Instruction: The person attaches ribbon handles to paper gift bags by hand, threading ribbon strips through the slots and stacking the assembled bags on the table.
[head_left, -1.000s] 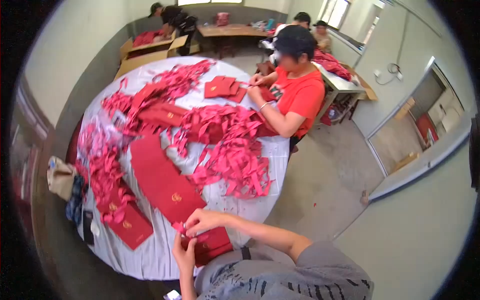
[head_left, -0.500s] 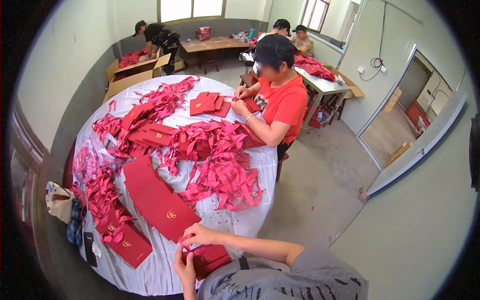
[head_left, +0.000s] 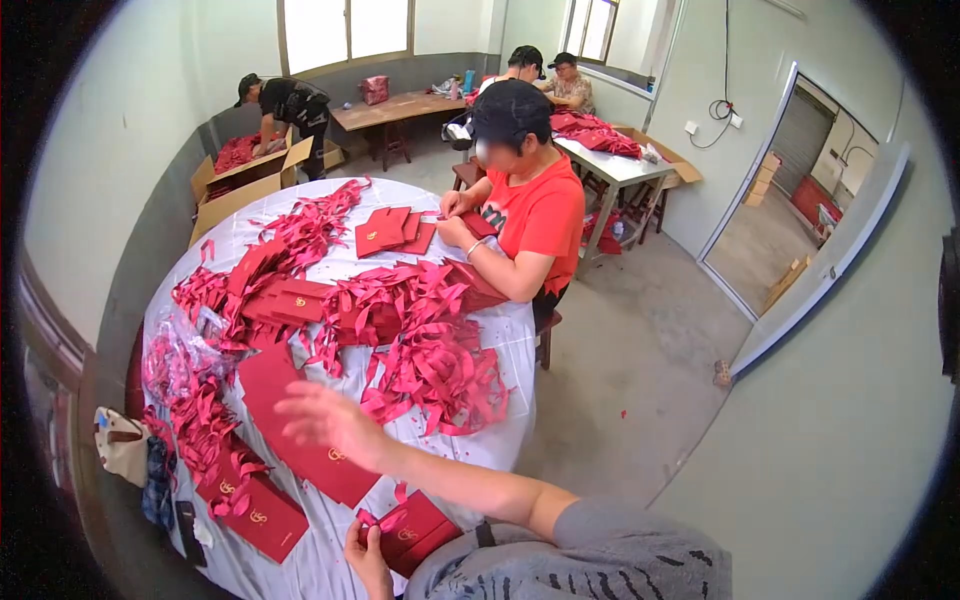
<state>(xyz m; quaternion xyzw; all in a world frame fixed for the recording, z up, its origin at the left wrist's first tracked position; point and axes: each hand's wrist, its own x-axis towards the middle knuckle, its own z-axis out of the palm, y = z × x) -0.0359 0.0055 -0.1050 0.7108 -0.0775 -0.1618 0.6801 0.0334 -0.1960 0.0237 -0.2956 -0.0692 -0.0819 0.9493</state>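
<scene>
Close to my body at the table's near edge, my left hand [head_left: 371,563] is closed at the corner of a dark red gift bag [head_left: 408,532], pinching its pink ribbon [head_left: 380,521]. A gold emblem marks the bag's face. My right hand [head_left: 335,425] is raised over the table, slightly blurred, its fingers stretched apart and holding nothing. Beneath it lies a long overlapping row of flat dark red bags [head_left: 262,385], partly covered by that hand. To the left another row of red bags [head_left: 262,517] has loose ribbons on top.
Tangled pink ribbons [head_left: 440,375] pile up mid-table on the white cloth [head_left: 505,345]. Clear plastic wrap [head_left: 185,350] and a phone [head_left: 190,532] lie at the left. Across the table a person in a red shirt [head_left: 540,205] handles a red bag; others work farther back.
My right hand has let go of the ribbon and moved up and left over the row of bags, opening its fingers. My left hand stays at the near bag. The view has shifted slightly.
</scene>
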